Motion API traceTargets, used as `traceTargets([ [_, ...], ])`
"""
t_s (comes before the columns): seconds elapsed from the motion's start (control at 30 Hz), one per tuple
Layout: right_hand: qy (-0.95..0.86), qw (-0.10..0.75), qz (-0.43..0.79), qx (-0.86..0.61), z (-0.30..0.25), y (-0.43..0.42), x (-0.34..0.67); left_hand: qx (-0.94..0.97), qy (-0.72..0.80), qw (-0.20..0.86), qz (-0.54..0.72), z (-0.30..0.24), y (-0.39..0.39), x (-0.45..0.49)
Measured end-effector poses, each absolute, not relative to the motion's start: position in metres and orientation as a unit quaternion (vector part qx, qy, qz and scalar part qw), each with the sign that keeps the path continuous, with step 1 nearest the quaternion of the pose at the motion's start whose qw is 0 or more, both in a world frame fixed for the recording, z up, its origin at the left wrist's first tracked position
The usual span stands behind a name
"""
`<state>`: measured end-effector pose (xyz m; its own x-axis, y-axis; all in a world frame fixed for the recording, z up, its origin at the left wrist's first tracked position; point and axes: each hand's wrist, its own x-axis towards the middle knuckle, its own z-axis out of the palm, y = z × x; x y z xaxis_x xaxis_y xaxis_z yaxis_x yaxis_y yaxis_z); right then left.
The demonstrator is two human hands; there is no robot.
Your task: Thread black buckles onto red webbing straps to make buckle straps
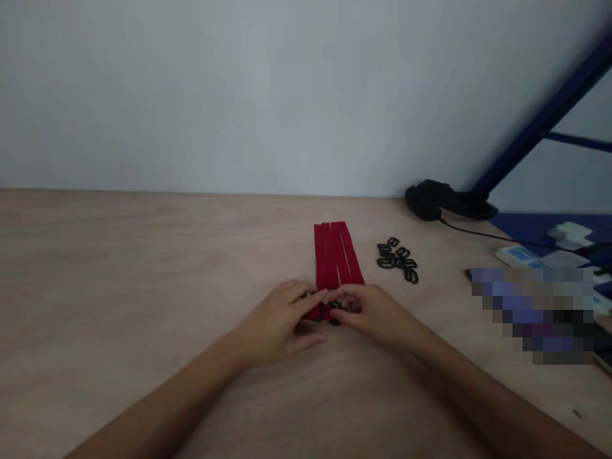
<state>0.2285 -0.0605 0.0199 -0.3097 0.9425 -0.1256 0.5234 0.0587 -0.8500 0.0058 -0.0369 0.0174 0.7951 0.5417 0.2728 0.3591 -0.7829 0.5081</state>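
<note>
Dim, flat light lies over the pale wall (pixel 239 95) and wooden counter (pixel 119 268), with only faint shadows under the left hand (pixel 275 322) and right hand (pixel 375 315); the picture is grainy and soft, and a pixelated patch (pixel 533 315) blurs the right side

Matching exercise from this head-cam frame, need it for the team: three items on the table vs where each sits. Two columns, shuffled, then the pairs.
Items
1. Red fabric straps
2. Loose black plastic rings
3. Black corded device

Places
A. At the far edge of the wooden table, cable trailing right
B. In a small heap just right of the straps
C. Lying side by side, near ends under the left hand and right hand

Pairs
1-C
2-B
3-A
</note>
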Motion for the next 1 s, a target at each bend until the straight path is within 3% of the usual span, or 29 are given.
traceTargets([
  [0.33, -0.702, 0.223, 0.364, -0.570, 0.014, -0.060, 0.232, 0.891, 0.261, 0.306, 0.209, 0.015, -0.035, 0.006],
  [0.57, -0.708, 0.159, 0.286, -0.626, 0.027, -0.051, 0.259, 0.885, 0.313, 0.274, 0.208, 0.020, -0.016, -0.016],
  [0.9, -0.722, 0.203, 0.350, -0.562, 0.024, -0.058, 0.241, 0.909, 0.322, 0.178, 0.197, 0.026, -0.027, -0.010],
  [1.0, -0.721, 0.227, 0.384, -0.531, 0.022, -0.061, 0.233, 0.914, 0.284, 0.197, 0.214, 0.021, -0.033, 0.000],
])
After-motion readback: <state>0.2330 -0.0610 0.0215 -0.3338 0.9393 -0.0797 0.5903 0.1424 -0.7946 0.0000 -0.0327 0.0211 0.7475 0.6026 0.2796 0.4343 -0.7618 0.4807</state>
